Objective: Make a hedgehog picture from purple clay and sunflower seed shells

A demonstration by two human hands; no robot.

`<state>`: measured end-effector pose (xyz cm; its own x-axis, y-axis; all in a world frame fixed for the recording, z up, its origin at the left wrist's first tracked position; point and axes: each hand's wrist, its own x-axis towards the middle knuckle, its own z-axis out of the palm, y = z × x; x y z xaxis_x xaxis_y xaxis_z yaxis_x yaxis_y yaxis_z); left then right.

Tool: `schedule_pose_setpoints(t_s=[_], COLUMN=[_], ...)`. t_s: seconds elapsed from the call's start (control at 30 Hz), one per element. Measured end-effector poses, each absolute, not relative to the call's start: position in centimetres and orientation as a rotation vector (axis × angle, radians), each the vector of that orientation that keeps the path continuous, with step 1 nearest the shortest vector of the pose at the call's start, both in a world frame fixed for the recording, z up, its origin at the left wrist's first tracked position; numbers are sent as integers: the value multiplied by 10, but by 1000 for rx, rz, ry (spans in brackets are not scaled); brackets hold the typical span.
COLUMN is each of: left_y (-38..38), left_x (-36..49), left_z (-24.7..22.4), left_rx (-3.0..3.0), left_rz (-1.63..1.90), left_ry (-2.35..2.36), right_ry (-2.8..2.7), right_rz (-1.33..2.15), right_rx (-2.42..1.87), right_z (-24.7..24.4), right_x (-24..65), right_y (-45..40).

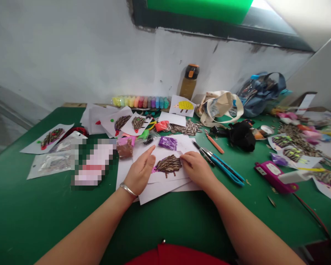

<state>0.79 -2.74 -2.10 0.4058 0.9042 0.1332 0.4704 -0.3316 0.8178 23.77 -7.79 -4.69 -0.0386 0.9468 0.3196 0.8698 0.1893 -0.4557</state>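
A hedgehog picture [168, 163] covered in striped sunflower seeds, with a pink face and brown legs, lies on a white paper sheet [158, 179] between my hands. My left hand [140, 171], wearing a silver bangle [128, 189], rests along the left side of the sheet, its fingers stretched out. At the right edge, my right hand [197, 167] has its thumb and fingers pinched on the sheet beside the seeds; the fingertips are partly hidden. More white paper lies underneath. Just beyond are a purple clay packet [167, 142] and a brown clay packet [125, 148].
Scissors with blue handles [227, 169], an orange pen-like tool [215, 143] and a magenta glue device [276, 176] lie right. Loose seeds [186, 127], colored clay [140, 102] and a bottle [189, 82] stand behind. Seed pictures [52, 139] and plastic bags [51, 162] lie left.
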Motion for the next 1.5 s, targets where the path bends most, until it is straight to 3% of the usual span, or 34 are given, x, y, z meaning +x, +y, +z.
schedule_pose_setpoints(t_s=[0.37, 0.73, 1.5], left_y=[-19, -11, -11], left_x=[-1, -11, -6], left_z=[-12, -6, -15], left_rx=[1871, 2334, 2321], left_rz=[877, 197, 229], left_ry=[1265, 1134, 1127], right_ry=[-1922, -1947, -1941], right_rz=[185, 283, 311], right_rx=[-1668, -1697, -1674], right_z=[-50, -44, -44], right_x=[241, 243, 246], right_y=[-77, -79, -80])
